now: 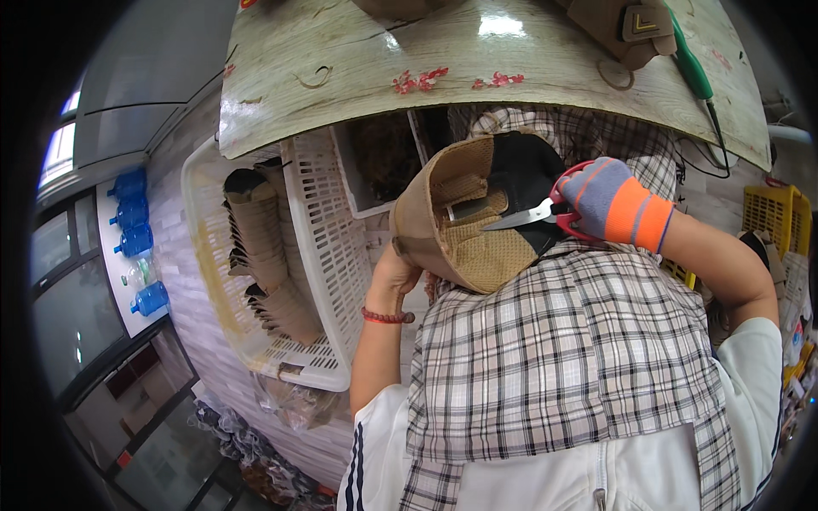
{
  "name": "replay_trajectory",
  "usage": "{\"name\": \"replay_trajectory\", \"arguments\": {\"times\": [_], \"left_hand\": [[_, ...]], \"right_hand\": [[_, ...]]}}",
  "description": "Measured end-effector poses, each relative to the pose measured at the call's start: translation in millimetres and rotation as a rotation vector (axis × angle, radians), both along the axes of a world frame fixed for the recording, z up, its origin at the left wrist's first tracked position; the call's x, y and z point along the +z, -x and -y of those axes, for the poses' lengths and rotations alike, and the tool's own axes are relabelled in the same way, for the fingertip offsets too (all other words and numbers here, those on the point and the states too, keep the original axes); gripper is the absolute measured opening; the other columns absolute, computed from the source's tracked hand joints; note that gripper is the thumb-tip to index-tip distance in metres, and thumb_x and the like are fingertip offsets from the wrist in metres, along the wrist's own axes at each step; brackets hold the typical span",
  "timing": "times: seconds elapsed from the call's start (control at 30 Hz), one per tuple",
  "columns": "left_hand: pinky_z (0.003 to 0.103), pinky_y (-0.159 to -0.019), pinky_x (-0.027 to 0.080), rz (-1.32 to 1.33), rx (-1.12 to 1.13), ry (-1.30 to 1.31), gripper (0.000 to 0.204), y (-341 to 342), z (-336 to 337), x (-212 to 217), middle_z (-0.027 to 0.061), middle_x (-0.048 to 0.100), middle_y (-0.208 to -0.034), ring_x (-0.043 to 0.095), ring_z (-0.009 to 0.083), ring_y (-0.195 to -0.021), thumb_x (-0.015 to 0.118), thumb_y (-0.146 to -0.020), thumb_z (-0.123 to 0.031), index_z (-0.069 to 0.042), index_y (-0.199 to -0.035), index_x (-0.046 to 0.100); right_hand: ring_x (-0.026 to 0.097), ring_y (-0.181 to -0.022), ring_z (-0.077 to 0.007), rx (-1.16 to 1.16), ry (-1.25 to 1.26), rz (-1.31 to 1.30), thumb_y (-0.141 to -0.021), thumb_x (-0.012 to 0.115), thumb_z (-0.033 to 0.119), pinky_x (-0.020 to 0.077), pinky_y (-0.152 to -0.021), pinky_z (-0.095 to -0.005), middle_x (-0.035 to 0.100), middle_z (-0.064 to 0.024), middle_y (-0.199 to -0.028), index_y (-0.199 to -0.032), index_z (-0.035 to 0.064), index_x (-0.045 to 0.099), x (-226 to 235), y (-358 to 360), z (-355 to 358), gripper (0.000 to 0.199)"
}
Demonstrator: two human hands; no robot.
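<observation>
A tan cap (490,258) with a black section is tilted over my lap, its inside facing up. My left hand (396,271) grips it from below on its left side; most of the fingers are hidden behind the fabric. On my right hand (609,198) is a grey glove with orange bands. That hand is closed around the red handles of a pair of scissors (521,219). The blades lie inside the cap, pointing left over the lining near a label. Whether they touch a thread is too small to tell.
A wood-patterned table (358,89) spans the front, bearing a brown cap (635,30) and a green-handled corded tool (694,72). On my left stand a white basket (341,247) of stacked caps and a white bin (354,183). A yellow crate (780,217) is at far right.
</observation>
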State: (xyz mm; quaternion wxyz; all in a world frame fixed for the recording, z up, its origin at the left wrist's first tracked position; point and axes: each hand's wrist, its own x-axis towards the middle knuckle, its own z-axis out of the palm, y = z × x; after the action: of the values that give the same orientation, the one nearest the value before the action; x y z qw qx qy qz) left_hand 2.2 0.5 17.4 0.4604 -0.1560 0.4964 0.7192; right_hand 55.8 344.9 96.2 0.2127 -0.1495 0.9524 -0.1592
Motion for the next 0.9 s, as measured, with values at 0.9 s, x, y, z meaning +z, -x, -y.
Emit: {"name": "replay_trajectory", "arguments": {"times": [0.9], "left_hand": [[0.034,-0.080,0.060,0.137,0.165,-0.032,0.037,-12.7,4.1,-12.4,0.0098,0.071,-0.098,0.069,0.0202,-0.086,0.084,-0.069,0.005,-0.001,-0.103,0.070]], "right_hand": [[0.069,-0.083,-0.0263,-0.034,0.061,-0.132,-0.078,0.075,0.028,0.0548,-0.073,-0.0362,0.071,-0.0081,-0.085,-0.096,0.0117,0.073,-3.2,15.4,9.5,0.025]]}}
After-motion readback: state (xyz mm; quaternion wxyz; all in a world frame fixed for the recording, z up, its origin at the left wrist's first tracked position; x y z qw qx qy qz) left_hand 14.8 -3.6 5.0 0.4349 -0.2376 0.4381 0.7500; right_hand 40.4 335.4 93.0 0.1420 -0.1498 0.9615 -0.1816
